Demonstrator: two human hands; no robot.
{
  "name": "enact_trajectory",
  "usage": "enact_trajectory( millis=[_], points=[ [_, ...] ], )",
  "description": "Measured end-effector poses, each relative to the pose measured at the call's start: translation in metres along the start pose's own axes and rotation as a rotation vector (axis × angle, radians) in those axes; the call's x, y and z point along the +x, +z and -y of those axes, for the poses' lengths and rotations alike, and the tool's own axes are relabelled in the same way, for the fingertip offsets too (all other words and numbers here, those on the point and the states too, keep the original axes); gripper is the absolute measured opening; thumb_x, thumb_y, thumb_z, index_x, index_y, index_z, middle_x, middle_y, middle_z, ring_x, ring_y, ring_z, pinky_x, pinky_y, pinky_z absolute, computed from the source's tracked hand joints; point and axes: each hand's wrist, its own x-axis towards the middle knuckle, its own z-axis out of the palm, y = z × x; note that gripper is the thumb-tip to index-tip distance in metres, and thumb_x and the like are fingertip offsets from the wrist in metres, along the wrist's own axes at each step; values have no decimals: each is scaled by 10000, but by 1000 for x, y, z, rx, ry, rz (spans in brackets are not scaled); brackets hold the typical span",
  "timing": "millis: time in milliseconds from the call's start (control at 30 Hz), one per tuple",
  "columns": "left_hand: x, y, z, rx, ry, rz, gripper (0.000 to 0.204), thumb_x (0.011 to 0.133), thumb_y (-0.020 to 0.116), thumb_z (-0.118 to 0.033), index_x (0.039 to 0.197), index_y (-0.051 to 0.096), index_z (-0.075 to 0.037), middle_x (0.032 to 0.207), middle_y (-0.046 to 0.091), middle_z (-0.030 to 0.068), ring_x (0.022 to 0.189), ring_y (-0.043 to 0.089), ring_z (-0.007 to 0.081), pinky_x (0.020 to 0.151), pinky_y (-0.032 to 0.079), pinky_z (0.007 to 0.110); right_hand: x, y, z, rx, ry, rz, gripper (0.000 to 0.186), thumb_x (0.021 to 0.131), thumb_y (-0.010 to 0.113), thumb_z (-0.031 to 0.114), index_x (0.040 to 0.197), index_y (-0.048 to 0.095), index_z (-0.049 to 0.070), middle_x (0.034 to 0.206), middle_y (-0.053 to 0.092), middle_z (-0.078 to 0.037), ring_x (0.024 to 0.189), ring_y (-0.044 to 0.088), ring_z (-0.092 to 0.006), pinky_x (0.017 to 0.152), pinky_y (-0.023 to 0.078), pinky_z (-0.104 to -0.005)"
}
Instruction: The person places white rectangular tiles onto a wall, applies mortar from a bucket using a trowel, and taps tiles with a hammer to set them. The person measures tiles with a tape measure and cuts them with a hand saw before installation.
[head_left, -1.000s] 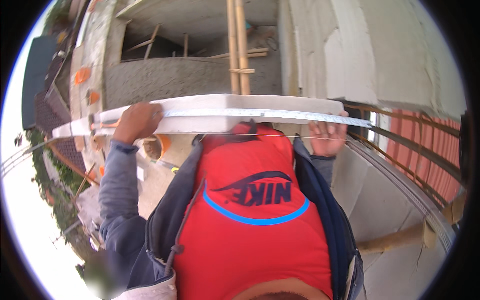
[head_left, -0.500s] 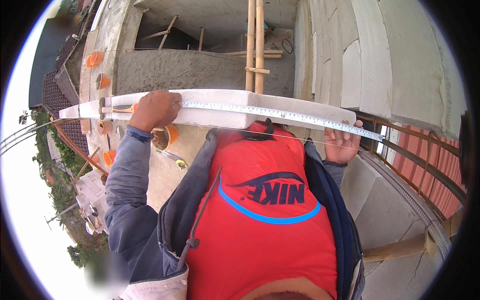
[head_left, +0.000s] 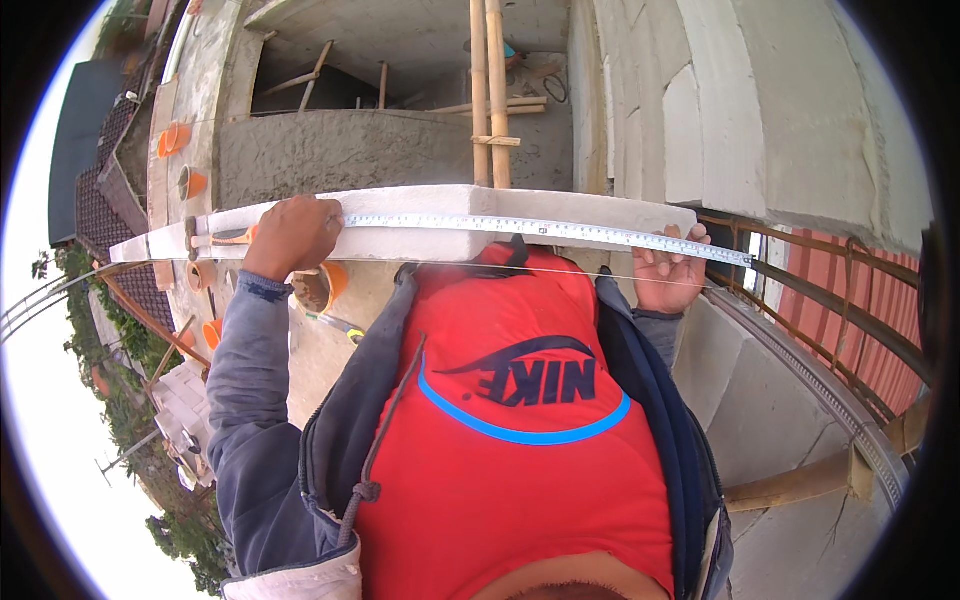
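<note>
A white tape measure [head_left: 540, 229] stretches along a row of pale lightweight blocks [head_left: 410, 198] in front of me. My left hand [head_left: 292, 236] is closed on its left part, resting against the blocks. Beside it lies a tool with an orange-and-wood handle [head_left: 225, 238], partly covered by the hand. My right hand [head_left: 668, 271] has its fingers curled at the tape's right stretch, just under the block edge; the tape's metal tip sticks out past them. A thin string [head_left: 560, 271] runs across just below the blocks.
Two bamboo poles [head_left: 498, 90] rise beyond the blocks over a rough concrete area [head_left: 320, 160]. Orange buckets [head_left: 319, 288] and a hand tool [head_left: 335, 322] sit at left, with rooftops and trees outside. A block wall [head_left: 740, 120], rusty rebar [head_left: 830, 284] and red corrugated sheeting [head_left: 880, 330] are at right.
The whole view shifted slightly up and right, then back down and left. Both hands stay on the tape along the blocks, with little change in their grip.
</note>
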Motion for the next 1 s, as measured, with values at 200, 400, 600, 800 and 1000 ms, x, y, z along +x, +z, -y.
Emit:
enact_trajectory(
  millis=[200, 400, 600, 800, 1000],
  points=[
    [0, -1, 0, -7, 7, 9, 276, 994, 621, -262, 1096, 795, -74, 1038, 760, 231, 1019, 724, 428, 958, 551, 535, 4, -2, -1, -9, 11, 9, 370, 1167, 450, 442, 1312, 711, 223, 817, 502, 3, 698, 471, -138, 787, 449, -375],
    [1, 4, 2, 8, 28, -29, 271, 994, 607, -273, 1065, 787, -83, 1015, 759, 221, 1005, 729, 424, 920, 561, 541, 4, -2, 0, -1, 20, 13, 367, 1163, 450, 441, 1316, 702, 221, 830, 489, -1, 715, 481, -147, 794, 446, -389],
    [-1, 9, 5, -3, 49, -82, 252, 997, 616, -288, 1015, 751, -76, 966, 738, 221, 960, 722, 433, 874, 564, 553, 4, -9, -6, 6, 36, -46, 384, 1161, 449, 439, 1370, 641, 181, 853, 508, -18, 730, 498, -170, 788, 455, -404],
    [4, 10, 6, -13, 25, -60, 255, 989, 637, -283, 1073, 763, -77, 990, 731, 223, 979, 714, 436, 874, 561, 554, 2, -12, -6, -22, 57, -59, 381, 1163, 444, 421, 1381, 620, 163, 854, 540, -29, 728, 504, -179, 796, 473, -419],
    [0, 10, 2, -17, -2, -49, 243, 995, 641, -275, 1072, 759, -76, 1012, 728, 215, 1017, 707, 432, 900, 551, 547, -4, -8, -7, 19, 70, -176, 333, 1125, 532, 373, 1349, 633, 149, 835, 563, -48, 663, 536, -190, 780, 482, -428]
  ],
)
